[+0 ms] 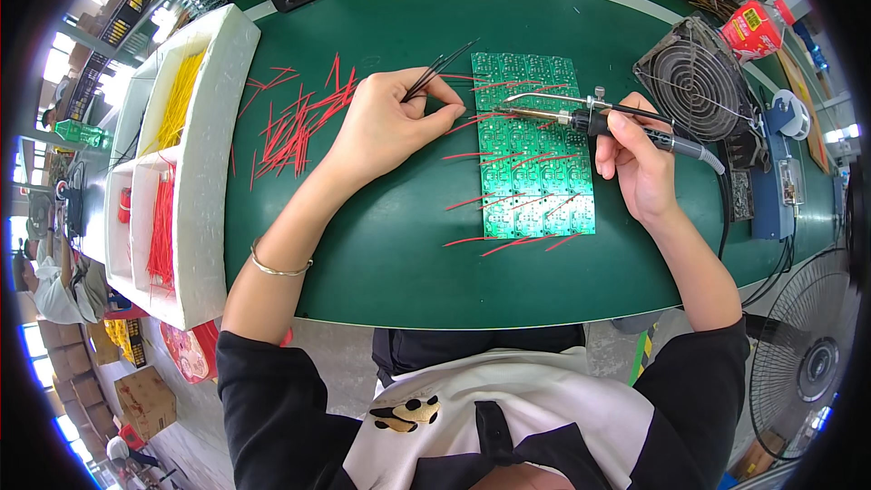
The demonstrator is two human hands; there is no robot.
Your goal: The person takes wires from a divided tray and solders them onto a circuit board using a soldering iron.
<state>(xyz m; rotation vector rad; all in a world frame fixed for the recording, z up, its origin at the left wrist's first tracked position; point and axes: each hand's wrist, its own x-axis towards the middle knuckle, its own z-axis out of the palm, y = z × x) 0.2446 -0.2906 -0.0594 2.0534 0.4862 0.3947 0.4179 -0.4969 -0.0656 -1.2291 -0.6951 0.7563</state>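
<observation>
A green panel of small circuit boards (pixel 533 177) lies on the green mat, with short red wires (pixel 515 156) in rows across it, some sticking out past its left edge. My left hand (pixel 395 122) is closed on several thin black wires (pixel 441 65); its thumb and fingertip come close to a red wire at the panel's left edge, and whether they touch it I cannot tell. Pen-like in my right hand (pixel 640 163) is a soldering iron (pixel 592 122) with a thin curved metal tube along it. Its tip points left, over the panel's upper part.
Loose red wires (pixel 295 136) lie left of my left hand. Beyond them stands a white foam box (pixel 204 145) with yellow wires (pixel 181 100) and red wires (pixel 161 231). At right are a square black fan (pixel 694 82), a red-labelled bottle (pixel 753 32) and a blue-grey box unit (pixel 771 186).
</observation>
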